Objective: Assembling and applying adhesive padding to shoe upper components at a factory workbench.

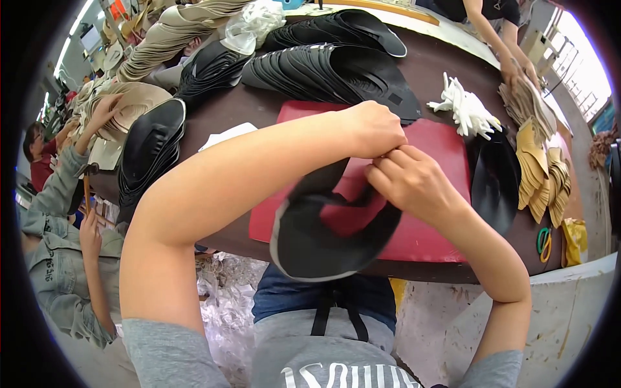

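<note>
A black curved shoe upper (pixel 317 242) with a pale grey edge hangs in a loop near the table's front edge. Both my hands are closed and meet at its upper end. My left hand (pixel 375 129) reaches across from the left, knuckles up, with its fingertips hidden. Pressed close below it, my right hand (pixel 414 178) pinches the black material with bent fingers. Under the hands lies a red mat (pixel 436 226), partly seen through the loop. What the fingertips do at the joined ends is hidden.
Black upper stacks (pixel 304 74) lie beyond my hands, others (pixel 152 145) to the left. White gloves (pixel 462 107), beige pieces (pixel 533 168) and green-and-orange scissors (pixel 544 244) are at right. A co-worker at left holds a hammer (pixel 87 187); another's hands (pixel 514 74) touch beige pieces, far right.
</note>
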`<action>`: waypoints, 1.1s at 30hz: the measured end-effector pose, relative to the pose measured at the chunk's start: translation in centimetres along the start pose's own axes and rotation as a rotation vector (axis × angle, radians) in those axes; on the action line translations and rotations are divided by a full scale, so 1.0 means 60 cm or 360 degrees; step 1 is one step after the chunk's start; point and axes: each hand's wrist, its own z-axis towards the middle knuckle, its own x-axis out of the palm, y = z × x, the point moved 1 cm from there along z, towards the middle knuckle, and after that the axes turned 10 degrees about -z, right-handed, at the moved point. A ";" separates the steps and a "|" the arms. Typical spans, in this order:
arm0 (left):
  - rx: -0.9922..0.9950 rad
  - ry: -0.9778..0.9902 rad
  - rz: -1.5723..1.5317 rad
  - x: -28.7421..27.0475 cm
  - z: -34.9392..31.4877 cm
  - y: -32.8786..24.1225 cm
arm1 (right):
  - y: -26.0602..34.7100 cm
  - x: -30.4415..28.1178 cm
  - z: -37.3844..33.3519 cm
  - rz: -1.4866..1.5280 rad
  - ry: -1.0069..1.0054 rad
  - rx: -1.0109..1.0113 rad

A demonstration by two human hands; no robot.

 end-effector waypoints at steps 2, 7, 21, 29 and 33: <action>-0.0200 -0.0056 0.0094 0.007 -0.002 0.001 | -0.009 -0.007 -0.007 0.0108 0.0168 0.0010; -0.0882 -0.0190 0.0106 0.039 -0.037 0.097 | 0.106 -0.163 0.003 0.0156 -0.0109 -0.0256; -0.0440 -0.0837 0.0102 0.078 -0.107 0.055 | 0.110 -0.108 -0.093 0.1372 0.0538 0.0711; -0.0619 -0.0633 -0.1050 0.130 -0.246 -0.136 | 0.017 -0.064 -0.136 0.1308 0.0356 0.0771; -0.0511 -0.0526 -0.0809 0.139 -0.256 -0.128 | -0.028 -0.031 -0.201 0.1725 -0.0097 0.1608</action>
